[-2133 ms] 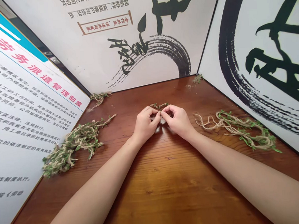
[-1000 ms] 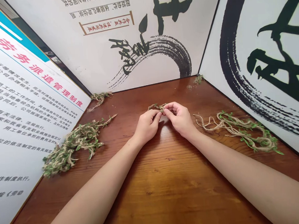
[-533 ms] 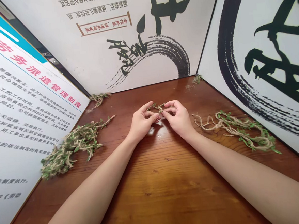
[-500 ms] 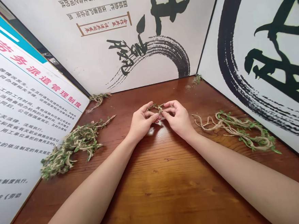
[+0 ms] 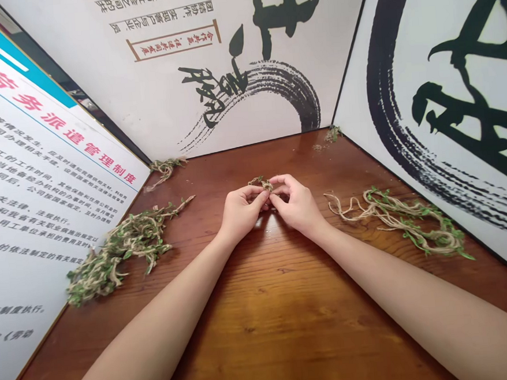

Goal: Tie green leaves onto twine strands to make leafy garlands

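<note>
Head cam: my L hand (image 5: 241, 214) & R hand (image 5: 295, 205) pressed together at fingertips, both pinching small loop of leafy jute twine (image 5: 260, 183) over wood table (image 5: 263, 328). Thick twine bunch (image 5: 119, 251) lies left of me, looser twine bunch (image 5: 395, 223) right, small twine tuft (image 5: 164, 170) at back by printed wall panel (image 5: 46, 146).

Glossy grained wood tabletop (image 5: 261, 305), rough fibrous twine (image 5: 260, 183), matt printed wall panels (image 5: 153, 116)

The left hand (image 5: 241, 215) and right hand (image 5: 295, 205) nearly meet, fingers (image 5: 250, 193) curled and pinching, forearms (image 5: 153, 318) angled inward.
</note>
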A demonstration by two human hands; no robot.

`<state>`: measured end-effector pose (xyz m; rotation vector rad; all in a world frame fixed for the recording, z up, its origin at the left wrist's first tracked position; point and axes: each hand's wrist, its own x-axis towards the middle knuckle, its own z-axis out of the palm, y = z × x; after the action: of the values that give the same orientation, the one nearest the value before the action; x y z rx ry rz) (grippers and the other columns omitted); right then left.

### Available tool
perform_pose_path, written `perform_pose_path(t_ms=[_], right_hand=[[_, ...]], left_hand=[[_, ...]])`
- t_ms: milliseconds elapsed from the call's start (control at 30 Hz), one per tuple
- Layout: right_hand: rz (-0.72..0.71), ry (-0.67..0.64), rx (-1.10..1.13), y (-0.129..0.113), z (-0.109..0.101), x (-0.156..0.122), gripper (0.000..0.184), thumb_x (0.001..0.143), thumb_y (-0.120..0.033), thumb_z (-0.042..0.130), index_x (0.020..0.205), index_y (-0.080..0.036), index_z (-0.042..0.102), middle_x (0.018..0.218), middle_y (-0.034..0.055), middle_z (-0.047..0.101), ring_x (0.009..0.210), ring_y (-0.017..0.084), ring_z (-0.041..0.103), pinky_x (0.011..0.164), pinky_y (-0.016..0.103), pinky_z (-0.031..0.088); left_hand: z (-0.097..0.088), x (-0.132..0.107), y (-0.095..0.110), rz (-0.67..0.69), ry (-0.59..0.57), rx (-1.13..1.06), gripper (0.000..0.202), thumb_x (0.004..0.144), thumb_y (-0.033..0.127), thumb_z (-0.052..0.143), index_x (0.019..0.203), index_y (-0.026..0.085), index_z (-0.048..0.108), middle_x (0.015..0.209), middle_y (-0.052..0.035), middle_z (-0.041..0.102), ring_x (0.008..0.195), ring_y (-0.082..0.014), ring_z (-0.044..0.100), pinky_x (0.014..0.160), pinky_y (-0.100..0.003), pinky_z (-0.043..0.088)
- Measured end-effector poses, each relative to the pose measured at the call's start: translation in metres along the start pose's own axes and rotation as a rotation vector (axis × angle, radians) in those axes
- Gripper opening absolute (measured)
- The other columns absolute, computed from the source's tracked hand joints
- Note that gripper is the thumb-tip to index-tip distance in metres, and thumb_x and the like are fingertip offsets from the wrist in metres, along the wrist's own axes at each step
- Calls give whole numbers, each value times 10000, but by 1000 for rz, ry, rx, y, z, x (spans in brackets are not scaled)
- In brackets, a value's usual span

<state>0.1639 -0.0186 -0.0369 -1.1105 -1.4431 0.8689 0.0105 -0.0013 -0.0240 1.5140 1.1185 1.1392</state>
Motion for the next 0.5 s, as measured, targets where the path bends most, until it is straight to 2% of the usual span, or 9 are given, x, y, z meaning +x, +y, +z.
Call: perform_pose_path(t_ms=[100,233,367,500], right_hand=[[48,-30,59,0,0,2,138,854,-256,639,957,-174,679,954,75,758,870,203,723,849,373,557],[53,-10,80,3,-1,4,191,842,-358,686,847,-169,711,866,68,743,806,196,691,814,369,541],[18,33,107,6,-3,7,222,849,-382,672,801,-167,702,829,63,723,776,184,656,772,347,508],[4,29,83,5,-3,7,239,857,-399,660,811,-167,696,813,54,709,760,173,635,757,334,491]], left_hand=[[1,-2,0,51,35,135,226,849,351,711,861,129,749,780,-80,729,673,-159,663,634,-263,521],[1,-6,2,144,31,275,200,869,324,677,866,142,761,827,-76,746,740,-171,686,674,-271,525],[-1,-5,4,61,15,77,208,801,324,734,885,134,755,794,-71,739,665,-155,678,651,-269,550],[-3,-1,4,-16,59,-82,275,719,352,822,858,127,743,707,-61,709,641,-148,666,643,-263,557]])
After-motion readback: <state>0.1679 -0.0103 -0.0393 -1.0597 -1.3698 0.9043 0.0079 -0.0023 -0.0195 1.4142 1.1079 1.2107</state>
